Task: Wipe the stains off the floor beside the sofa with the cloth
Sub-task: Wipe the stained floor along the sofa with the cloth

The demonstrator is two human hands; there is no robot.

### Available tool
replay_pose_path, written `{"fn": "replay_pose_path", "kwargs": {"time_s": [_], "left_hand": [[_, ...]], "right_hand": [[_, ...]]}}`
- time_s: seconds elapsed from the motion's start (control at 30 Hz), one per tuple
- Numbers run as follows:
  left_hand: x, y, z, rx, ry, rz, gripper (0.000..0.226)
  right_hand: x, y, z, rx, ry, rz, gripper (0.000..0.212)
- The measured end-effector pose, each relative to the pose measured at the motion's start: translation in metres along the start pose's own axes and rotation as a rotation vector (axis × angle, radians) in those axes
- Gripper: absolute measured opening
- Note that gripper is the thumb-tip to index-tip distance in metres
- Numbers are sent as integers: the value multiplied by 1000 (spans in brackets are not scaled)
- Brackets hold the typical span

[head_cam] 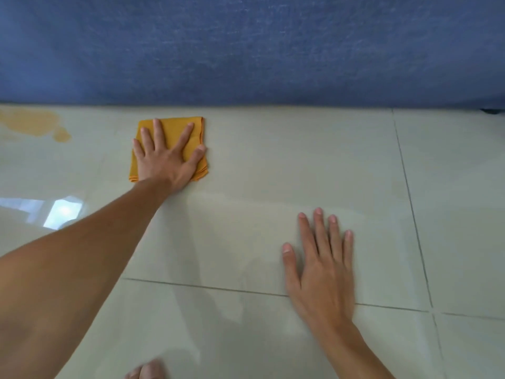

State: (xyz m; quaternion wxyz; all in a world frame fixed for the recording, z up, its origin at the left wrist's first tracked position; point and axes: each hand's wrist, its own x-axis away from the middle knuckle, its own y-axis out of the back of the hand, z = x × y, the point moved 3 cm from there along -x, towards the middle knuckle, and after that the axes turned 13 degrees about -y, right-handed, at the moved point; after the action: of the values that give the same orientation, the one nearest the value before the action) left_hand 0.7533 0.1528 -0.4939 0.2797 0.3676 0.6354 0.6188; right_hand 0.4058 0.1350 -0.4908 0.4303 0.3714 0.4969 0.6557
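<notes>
A folded orange cloth point(196, 132) lies flat on the pale tiled floor point(273, 173), close to the base of the blue sofa point(246, 50). My left hand point(166, 157) presses down on the cloth with its fingers spread. My right hand point(319, 263) rests flat on the bare floor nearer to me, fingers apart, holding nothing. A yellowish stain point(32, 124) spreads on the floor at the far left by the sofa, well left of the cloth, with a smaller blot point(62, 135) beside it.
The sofa's blue fabric front fills the whole top of the view like a wall. Grey grout lines point(410, 203) cross the glossy tiles. A bright window reflection point(60, 214) shows at the left. A bare toe point(149, 370) shows at the bottom edge.
</notes>
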Motion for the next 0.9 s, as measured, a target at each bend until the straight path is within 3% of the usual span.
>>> {"fn": "replay_pose_path", "kwargs": {"time_s": [0.27,0.6,0.77,0.9], "left_hand": [[-18,-8,-156,1,-194,28,73],[-21,-23,-371,-5,-453,44,74],[-1,-34,-478,-23,-630,70,74],[42,-41,-509,-24,-768,83,71]], "right_hand": [[-8,17,-40,-249,-27,-112,58],[-37,70,-281,21,-498,-179,65],[-37,69,-286,16,-478,-215,60],[-37,73,-297,-258,-506,-317,54]]}}
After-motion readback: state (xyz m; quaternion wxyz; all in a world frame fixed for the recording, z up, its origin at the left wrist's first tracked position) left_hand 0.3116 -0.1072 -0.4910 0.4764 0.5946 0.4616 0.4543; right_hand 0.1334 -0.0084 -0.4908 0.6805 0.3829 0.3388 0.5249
